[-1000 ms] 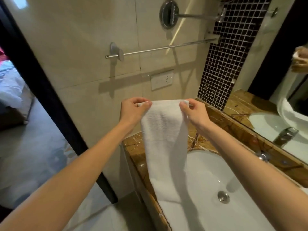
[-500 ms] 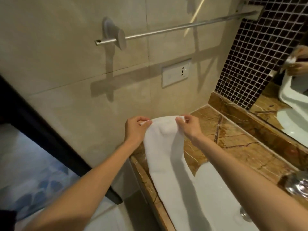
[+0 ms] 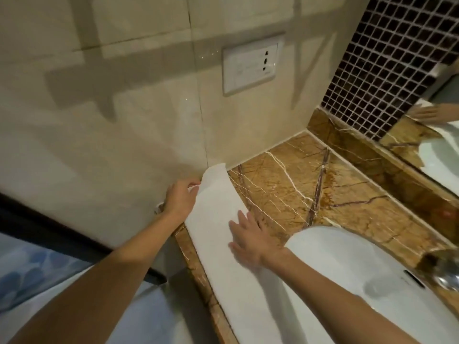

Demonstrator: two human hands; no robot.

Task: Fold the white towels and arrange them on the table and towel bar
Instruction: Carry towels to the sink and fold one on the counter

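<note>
1. Beyond the counter's left edge, a dark door frame (image 3: 37, 219) slants beneath the beige wall (image 3: 99, 125); below it lies a blurred blue-patterned surface.
2. At the counter's far left corner, my left hand (image 3: 180, 198) has its fingers curled round the left edge of the white towel (image 3: 211, 214), close against the wall.
3. The towel lies as one long strip down the left edge of the counter (image 3: 285, 175), from the far left corner towards the near edge. Its far end curls upward against the wall. Nearer me it drapes over the left rim of the sink (image 3: 347, 264).
4. My right hand (image 3: 250, 240) rests flat on the towel about midway along the strip, palm down, fingers spread and straight. It grips nothing. Its thumb side sits beside the sink's far left rim.
5. On the wall above the towel's far end sits a pale outlet plate (image 3: 249, 67) with three dark slots.
6. The counter is brown marble with pale veins, bare between the towel and the back wall.
7. The white sink is set into the counter at its near right part.
8. At the back right corner, dark mosaic tiles (image 3: 387, 58) meet a mirror (image 3: 437, 155), which shows a reflected hand (image 3: 428, 114) laid on white cloth.
9. At the right edge, a metal faucet (image 3: 444, 271) is too blurred to describe further.
</note>
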